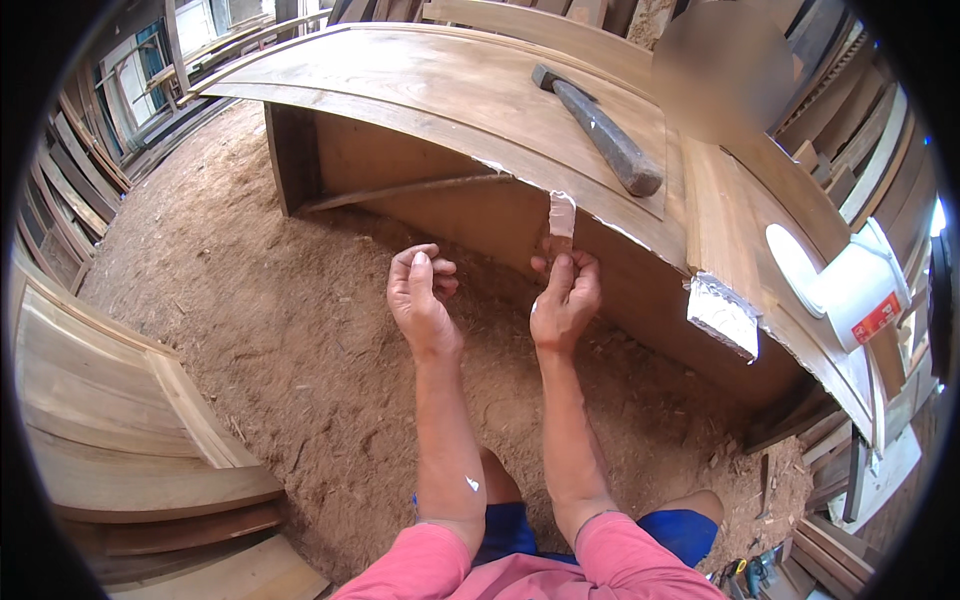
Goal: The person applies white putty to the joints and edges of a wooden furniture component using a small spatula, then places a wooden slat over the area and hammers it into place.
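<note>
While a hammer [605, 132] lies on the wooden panel [420, 75], sawdust [230, 260] spreads below.

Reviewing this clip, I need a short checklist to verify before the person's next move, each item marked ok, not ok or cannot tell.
1. Strip gripped: ok, in the fingers of the right hand, white end up.
2. Left hand free: ok, no object shows in it.
3. Hammer clear of both hands: ok, it lies on the panel.
4. White coat on the plank end smooth: not ok, it looks uneven.
5. Forearms clean: not ok, a white smear marks the left one.
6. Strip touching the panel edge: cannot tell from this angle.
</note>
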`<state>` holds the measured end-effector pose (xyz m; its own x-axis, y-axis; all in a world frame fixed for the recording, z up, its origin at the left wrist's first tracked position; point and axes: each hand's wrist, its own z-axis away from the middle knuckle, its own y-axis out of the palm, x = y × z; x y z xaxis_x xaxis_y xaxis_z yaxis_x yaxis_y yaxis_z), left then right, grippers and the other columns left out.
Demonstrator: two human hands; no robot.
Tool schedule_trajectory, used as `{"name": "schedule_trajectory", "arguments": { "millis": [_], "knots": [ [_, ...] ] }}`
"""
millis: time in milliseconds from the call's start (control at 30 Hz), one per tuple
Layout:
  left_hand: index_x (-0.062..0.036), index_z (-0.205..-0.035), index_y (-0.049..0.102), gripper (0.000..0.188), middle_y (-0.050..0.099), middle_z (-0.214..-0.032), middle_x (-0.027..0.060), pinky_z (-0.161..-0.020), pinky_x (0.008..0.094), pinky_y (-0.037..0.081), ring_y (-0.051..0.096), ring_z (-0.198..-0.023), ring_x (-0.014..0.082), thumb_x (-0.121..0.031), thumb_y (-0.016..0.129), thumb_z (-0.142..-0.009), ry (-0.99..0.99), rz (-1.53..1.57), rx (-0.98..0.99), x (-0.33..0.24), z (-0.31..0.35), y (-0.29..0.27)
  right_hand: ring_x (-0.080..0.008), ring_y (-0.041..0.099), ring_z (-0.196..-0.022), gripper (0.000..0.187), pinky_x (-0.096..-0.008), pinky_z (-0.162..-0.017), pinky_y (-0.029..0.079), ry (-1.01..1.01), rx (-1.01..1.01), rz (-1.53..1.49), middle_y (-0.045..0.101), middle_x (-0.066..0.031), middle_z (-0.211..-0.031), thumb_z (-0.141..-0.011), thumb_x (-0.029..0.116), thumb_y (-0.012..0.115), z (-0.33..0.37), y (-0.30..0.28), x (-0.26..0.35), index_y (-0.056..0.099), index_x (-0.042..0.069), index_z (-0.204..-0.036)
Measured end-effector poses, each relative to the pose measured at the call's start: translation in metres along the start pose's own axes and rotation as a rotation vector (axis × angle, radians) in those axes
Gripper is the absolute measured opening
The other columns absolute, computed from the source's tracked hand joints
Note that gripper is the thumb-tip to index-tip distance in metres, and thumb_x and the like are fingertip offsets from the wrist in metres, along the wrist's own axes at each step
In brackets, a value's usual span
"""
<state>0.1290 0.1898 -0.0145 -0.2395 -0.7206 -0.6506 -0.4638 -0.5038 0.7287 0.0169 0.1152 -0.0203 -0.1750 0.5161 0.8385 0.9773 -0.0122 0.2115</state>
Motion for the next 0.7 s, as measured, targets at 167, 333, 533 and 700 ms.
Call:
{"name": "schedule_trajectory", "arguments": {
  "millis": [167,333,533,700],
  "knots": [
    [-0.0079,-0.101,0.063,0.013,0.065,-0.077,0.0016,-0.058,0.0202,0.046,0.059,-0.065,0.0073,-0.019,0.056,-0.097,0.005,-0.024,-0.004,-0.002,-0.002,-0.003,-0.0171,0.069,-0.083,0.018,-0.0299,-0.078,0.054,-0.136,0.140,-0.038,0.069,-0.0128,-0.098,-0.103,0.014,0.048,0.027,-0.017,0.002,0.052,-0.003,-0.107],
    [-0.0077,-0.101,0.063,0.013,0.066,-0.077,0.0013,-0.059,0.0198,0.046,0.058,-0.065,0.0069,-0.018,0.056,-0.097,-0.005,-0.017,0.004,0.001,-0.001,-0.002,-0.0157,0.068,-0.082,0.016,-0.0279,-0.076,0.054,-0.081,0.045,-0.131,0.069,-0.0133,-0.102,-0.103,0.012,0.048,0.007,-0.021,0.004,0.053,-0.002,-0.108],
    [-0.0071,-0.100,0.064,0.015,0.066,-0.076,0.0017,-0.060,0.0209,0.042,0.054,-0.064,0.0062,-0.019,0.055,-0.098,-0.014,-0.017,-0.002,0.003,0.001,0.003,-0.0127,0.067,-0.079,0.014,-0.0268,-0.073,0.053,-0.054,0.212,-0.106,0.069,-0.0095,-0.100,-0.102,0.010,0.051,-0.006,0.007,0.008,0.055,-0.002,-0.109],
    [-0.0069,-0.100,0.063,0.015,0.066,-0.076,0.0016,-0.060,0.0208,0.042,0.054,-0.063,0.0062,-0.019,0.055,-0.098,-0.013,-0.001,-0.012,0.000,0.003,0.008,-0.0133,0.067,-0.081,0.015,-0.0269,-0.075,0.053,-0.090,0.229,-0.190,0.069,-0.0098,-0.101,-0.102,0.010,0.051,-0.011,0.020,0.009,0.055,-0.002,-0.109]
  ]
}}
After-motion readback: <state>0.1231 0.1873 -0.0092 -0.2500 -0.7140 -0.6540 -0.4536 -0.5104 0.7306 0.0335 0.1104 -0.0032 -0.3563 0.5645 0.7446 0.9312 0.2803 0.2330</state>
